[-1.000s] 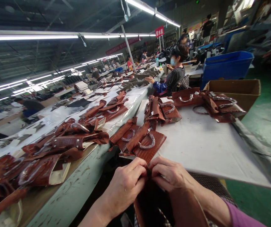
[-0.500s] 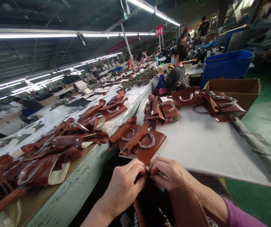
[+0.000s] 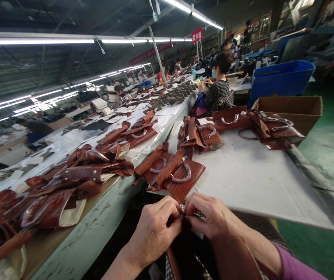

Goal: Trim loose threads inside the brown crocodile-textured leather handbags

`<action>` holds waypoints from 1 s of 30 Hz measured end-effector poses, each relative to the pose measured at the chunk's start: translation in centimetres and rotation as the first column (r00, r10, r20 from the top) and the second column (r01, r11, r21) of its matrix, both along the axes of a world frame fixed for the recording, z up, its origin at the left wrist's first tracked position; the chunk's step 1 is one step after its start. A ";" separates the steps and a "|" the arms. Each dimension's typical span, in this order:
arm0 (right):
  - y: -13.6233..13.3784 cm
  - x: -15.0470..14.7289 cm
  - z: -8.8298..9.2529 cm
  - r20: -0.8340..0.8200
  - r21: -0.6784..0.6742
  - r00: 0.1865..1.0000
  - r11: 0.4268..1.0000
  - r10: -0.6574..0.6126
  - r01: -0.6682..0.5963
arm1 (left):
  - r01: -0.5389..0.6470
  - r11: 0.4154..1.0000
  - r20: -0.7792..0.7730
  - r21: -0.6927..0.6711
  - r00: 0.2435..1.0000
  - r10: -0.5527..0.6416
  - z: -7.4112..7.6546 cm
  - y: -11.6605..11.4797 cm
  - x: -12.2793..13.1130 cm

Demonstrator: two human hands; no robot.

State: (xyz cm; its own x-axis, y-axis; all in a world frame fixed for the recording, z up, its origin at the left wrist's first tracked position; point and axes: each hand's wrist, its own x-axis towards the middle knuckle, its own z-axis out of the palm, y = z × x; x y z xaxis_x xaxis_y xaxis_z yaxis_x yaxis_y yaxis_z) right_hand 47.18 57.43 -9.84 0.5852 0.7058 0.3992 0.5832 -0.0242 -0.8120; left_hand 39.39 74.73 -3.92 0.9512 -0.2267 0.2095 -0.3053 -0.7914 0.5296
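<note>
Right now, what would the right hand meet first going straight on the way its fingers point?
Most likely the left hand, directly across from the right hand; whether they already touch is unclear.

Red sign [image 3: 196, 35], far side, raised on pale posts above the workstations: white characters, one row, read "胶水组". Long red banner [image 3: 152, 53], far, left of the sign: carries a line of characters, too small and dim to read.

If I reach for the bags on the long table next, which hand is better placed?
Probably your left hand: it's nearer the bags on the long table; your right hand would cross over. Both seem to pinch a brown bag.
</note>
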 end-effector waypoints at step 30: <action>-1.4 1.3 0.4 -0.639 0.124 0.761 0.991 0.113 -0.043 | -0.129 0.976 -0.289 0.174 0.941 0.175 2.6 0.0 1.3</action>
